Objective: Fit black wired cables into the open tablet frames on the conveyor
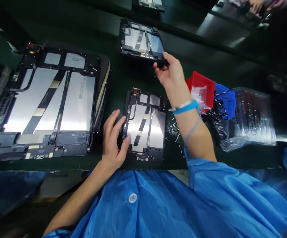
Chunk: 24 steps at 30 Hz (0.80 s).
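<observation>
Along the near edge of the dark green workbench [113, 77], your left hand [115, 138] lies open, its fingers spread and lightly curled, with the fingertips [126, 140] against the left side of a black-framed open tablet housing [139, 129]. That housing lies flat at the middle of the bench, close to the near edge. Its silver battery panels are crossed by dark ribbon strips with gold patches, and a small red part shows at its far left corner.

Your right hand [170, 72] is pinched around the near right corner of a second black-framed tablet housing [135, 38], toward the far side of the bench. Around that wrist you have a blue wristband [185, 107] with a thin blue cord.

To your left, a third silver-paneled tablet housing [51, 102] takes up the left end of the bench, well apart from your left hand. Beyond your right forearm sit a red plastic bin [202, 86], a blue bag [226, 99] tangled with black wires [216, 110], and a clear plastic bag [253, 119]. Your blue smock [163, 201] fills the foreground.
</observation>
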Tool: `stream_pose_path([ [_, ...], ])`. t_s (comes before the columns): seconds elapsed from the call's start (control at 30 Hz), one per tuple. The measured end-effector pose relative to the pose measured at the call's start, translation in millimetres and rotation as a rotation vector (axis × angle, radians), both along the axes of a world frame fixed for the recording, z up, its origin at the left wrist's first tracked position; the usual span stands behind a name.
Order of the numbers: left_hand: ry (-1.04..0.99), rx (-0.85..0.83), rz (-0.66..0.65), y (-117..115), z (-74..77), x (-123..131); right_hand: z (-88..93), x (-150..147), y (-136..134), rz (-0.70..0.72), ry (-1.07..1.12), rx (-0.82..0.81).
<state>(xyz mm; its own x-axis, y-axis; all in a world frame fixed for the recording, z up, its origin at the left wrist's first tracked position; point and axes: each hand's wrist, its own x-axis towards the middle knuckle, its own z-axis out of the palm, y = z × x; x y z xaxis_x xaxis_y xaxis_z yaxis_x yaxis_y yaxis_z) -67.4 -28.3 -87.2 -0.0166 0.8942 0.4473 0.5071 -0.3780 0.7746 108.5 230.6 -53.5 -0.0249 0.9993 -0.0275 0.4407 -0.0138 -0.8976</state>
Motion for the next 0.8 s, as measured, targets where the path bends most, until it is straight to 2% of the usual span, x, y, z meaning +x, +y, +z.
stream_pose_path([
  [0.07,0.047,-0.009,-0.009,1,-4.6,2,-4.7,-14,33,-0.114,0.112,-0.112],
  [0.13,0.090,-0.067,-0.017,2,-10.8,3,-6.8,-16,50,-0.168,0.157,-0.180],
  [0.23,0.076,-0.165,-0.051,3,-17.3,4,-7.1,5,43,-0.200,0.185,-0.204],
  [0.3,0.030,-0.201,-0.085,3,-17.2,5,-2.5,29,16,-0.205,0.195,-0.183],
  [0.4,-0.040,-0.249,-0.113,2,-12.3,5,15.7,64,-56,-0.042,0.089,-0.017],
  [0.5,-0.124,-0.291,-0.106,-6,-7.1,6,36.8,89,-142,0.030,-0.120,0.059],
  [0.6,-0.195,-0.340,-0.050,-25,-4.4,9,42.4,102,-212,0.124,-0.443,0.045],
  [0.7,-0.227,-0.388,0.031,-49,-2.9,11,31.5,102,-248,0.235,-0.745,0.047],
  [0.8,-0.243,-0.431,0.104,-66,-1.0,13,16.9,95,-255,0.241,-0.962,0.140],
])
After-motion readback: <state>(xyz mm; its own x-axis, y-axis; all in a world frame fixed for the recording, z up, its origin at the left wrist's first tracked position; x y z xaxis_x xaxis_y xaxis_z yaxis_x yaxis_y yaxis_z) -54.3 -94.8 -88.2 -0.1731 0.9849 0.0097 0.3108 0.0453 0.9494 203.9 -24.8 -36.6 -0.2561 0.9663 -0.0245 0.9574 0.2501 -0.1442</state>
